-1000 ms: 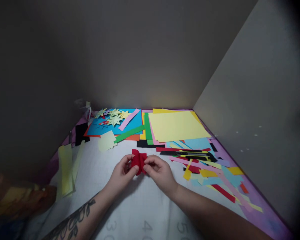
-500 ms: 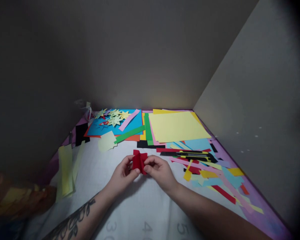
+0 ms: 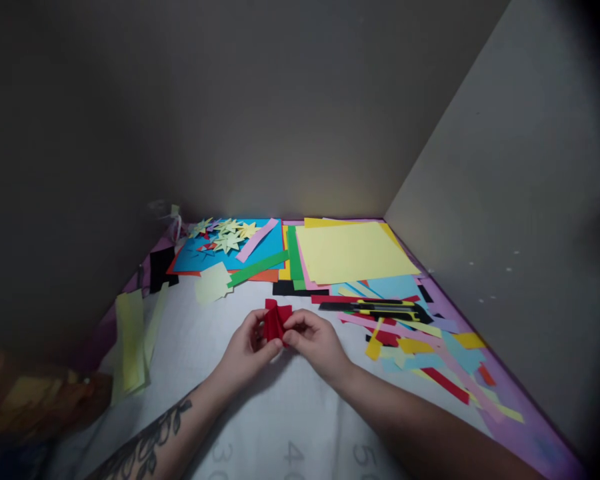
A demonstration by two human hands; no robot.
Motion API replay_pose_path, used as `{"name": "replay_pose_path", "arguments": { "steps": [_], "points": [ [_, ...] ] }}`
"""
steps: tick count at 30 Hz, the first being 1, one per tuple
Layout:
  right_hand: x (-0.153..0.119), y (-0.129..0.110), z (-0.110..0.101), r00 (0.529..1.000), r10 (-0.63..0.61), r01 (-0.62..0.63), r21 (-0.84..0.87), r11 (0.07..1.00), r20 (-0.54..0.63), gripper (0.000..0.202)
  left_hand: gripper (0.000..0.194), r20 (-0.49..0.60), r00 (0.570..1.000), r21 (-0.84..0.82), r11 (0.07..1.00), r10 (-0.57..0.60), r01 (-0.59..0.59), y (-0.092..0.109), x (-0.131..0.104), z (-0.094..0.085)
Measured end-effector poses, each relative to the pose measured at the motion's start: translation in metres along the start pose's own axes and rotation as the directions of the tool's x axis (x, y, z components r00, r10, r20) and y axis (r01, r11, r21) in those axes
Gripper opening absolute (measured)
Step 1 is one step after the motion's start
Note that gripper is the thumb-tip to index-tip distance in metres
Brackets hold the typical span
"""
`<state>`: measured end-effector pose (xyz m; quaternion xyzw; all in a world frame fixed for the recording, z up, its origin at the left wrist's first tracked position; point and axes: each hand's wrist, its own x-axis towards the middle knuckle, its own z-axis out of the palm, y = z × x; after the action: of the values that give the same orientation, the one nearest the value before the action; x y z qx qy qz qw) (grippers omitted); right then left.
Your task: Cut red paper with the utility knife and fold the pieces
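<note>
Between my two hands, over the middle of the white sheet, is a small piece of red paper with several upright folds. My left hand pinches its left side and lower edge between thumb and fingers. On the right side, the thumb and forefinger of my right hand grip the paper's edge. A yellow and black box cutter lies beyond my right hand, blade pointing left. Pale green paper with notched edges rests beyond my left hand.
Paper stars lie on blue card at the back left. Yellow sheets are stacked at the back right. Coloured paper scraps cover the right side; pale yellow strips lie left. Walls stand behind and at the right.
The red paper's folds have drawn closer together, and its right part has narrowed. My right hand has shifted slightly left, toward my left hand.
</note>
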<state>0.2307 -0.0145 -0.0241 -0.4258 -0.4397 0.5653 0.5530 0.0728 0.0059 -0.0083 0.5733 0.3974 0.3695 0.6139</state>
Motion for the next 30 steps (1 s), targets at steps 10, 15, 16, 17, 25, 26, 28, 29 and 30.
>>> {"name": "replay_pose_path", "arguments": {
  "steps": [10, 15, 16, 17, 25, 26, 28, 29, 30],
  "points": [
    [-0.001, -0.008, 0.002, 1.0, -0.01, 0.01, -0.041, 0.999, -0.006, 0.014, 0.044, 0.006, 1.0, -0.032, 0.999, -0.024, 0.024, 0.005, -0.001, 0.0],
    [0.001, -0.002, 0.003, 0.998, -0.04, 0.036, -0.089, 0.995, -0.042, 0.006, 0.047, -0.002, 1.0, -0.076, 0.997, -0.031, 0.031, 0.004, 0.0, -0.001],
    [0.001, -0.001, 0.003, 0.997, -0.053, 0.049, -0.078, 0.996, -0.054, 0.011, 0.047, 0.0, 0.999, -0.089, 0.995, -0.032, 0.032, 0.003, 0.0, 0.0],
    [0.002, 0.001, 0.003, 0.996, -0.067, 0.063, -0.066, 0.996, -0.064, 0.017, 0.046, -0.001, 0.999, -0.098, 0.995, -0.033, 0.033, 0.003, 0.0, 0.0],
    [0.0, 0.001, 0.002, 0.994, -0.086, 0.081, -0.076, 0.994, -0.071, 0.025, 0.046, -0.048, 0.998, -0.071, 0.996, -0.049, 0.046, 0.0, -0.001, 0.0],
    [0.0, 0.001, 0.002, 0.993, -0.089, 0.083, -0.08, 0.993, -0.082, 0.026, 0.046, -0.052, 0.997, -0.07, 0.996, -0.059, 0.055, 0.001, -0.001, 0.0],
    [0.001, 0.002, 0.001, 0.991, -0.091, 0.083, -0.081, 0.993, -0.095, 0.027, 0.045, -0.057, 0.996, -0.072, 0.995, -0.068, 0.064, 0.002, -0.002, -0.001],
    [0.002, 0.003, 0.001, 0.991, -0.092, 0.084, -0.086, 0.993, -0.094, 0.026, 0.043, -0.065, 0.996, -0.074, 0.995, -0.066, 0.061, 0.002, -0.002, -0.002],
    [0.003, 0.004, 0.0, 0.991, -0.097, 0.088, -0.102, 0.991, -0.091, 0.023, 0.041, -0.079, 0.995, -0.075, 0.996, -0.06, 0.054, 0.003, -0.002, -0.002]
  ]
}}
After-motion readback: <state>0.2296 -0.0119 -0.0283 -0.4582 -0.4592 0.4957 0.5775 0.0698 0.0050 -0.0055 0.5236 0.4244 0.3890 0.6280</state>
